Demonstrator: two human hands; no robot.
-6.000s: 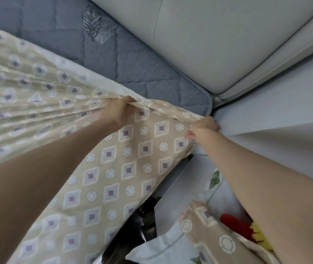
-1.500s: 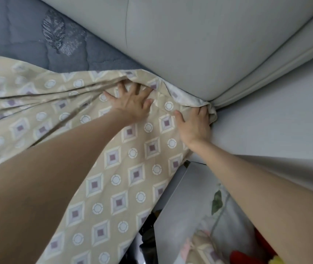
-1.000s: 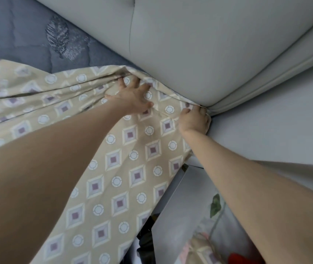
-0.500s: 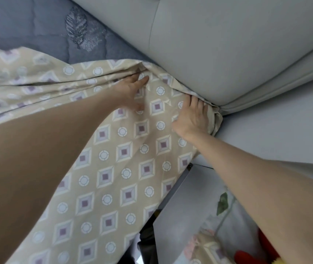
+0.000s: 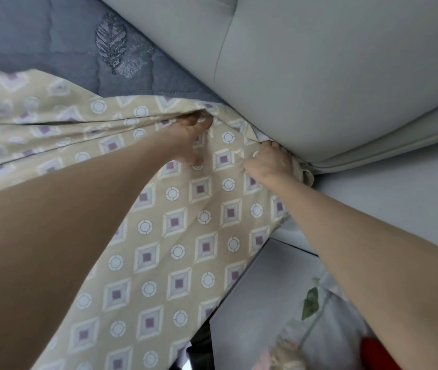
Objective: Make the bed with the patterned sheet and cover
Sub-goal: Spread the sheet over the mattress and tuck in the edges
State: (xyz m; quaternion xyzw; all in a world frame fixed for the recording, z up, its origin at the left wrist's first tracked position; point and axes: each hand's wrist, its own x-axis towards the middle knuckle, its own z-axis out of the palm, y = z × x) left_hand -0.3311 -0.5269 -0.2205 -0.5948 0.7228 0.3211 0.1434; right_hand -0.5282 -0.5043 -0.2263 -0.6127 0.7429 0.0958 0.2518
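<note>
Patterned sheet (image 5: 185, 249), beige with mauve diamonds and white rings, lies across the near corner of the bed, its edge reaching the foot of the padded grey headboard (image 5: 319, 76) and its lower part hanging over the side toward the camera. Beyond its upper edge the blue-grey quilted mattress cover (image 5: 39, 44) is bare, with an embroidered leaf (image 5: 111, 46) stitched into it. The left hand (image 5: 187, 140) reaches to a gathered fold near that edge; its fingers (image 5: 199, 121) curl into the fold and clasp it, the thumb spread on the cloth below, and long pleats run leftward from the grip. The right hand (image 5: 271, 164) lies on the sheet's corner right against the headboard, with bunched cloth just beside it; its fingertips are hidden, so whether it clutches the fabric cannot be told. Lower right, a grey bedside surface (image 5: 260, 303) carries floral fabric (image 5: 316, 324) and something red (image 5: 372, 351).
</note>
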